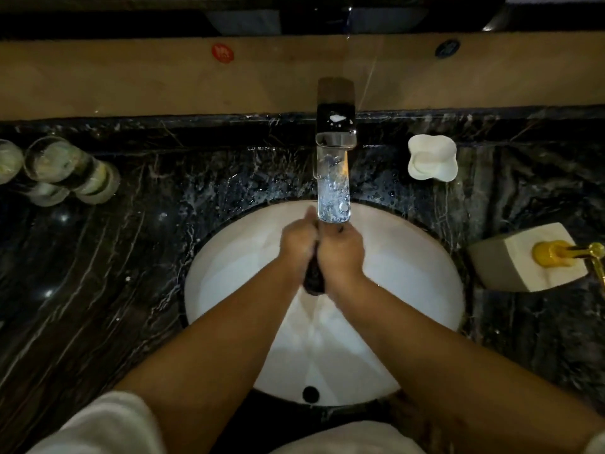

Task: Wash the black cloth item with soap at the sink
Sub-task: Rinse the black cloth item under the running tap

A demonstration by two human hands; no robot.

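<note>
Glasses (65, 168) left of frame on desk (114, 257); contents unclear. Centre: left hand (299, 242) and right hand (340, 250) closed around cloth (314, 278), pressed together under tap (334, 178) over sink (409, 273). Risk: wet, soapy cloth may slip into basin; rubbing may splash desk. Right: dish (432, 157) holding white soap; dispenser (530, 257), contents hidden.

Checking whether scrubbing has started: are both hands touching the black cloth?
Touching. The head view shows the left hand and right hand pressed together over the sink, with the black cloth squeezed between the palms.
</note>
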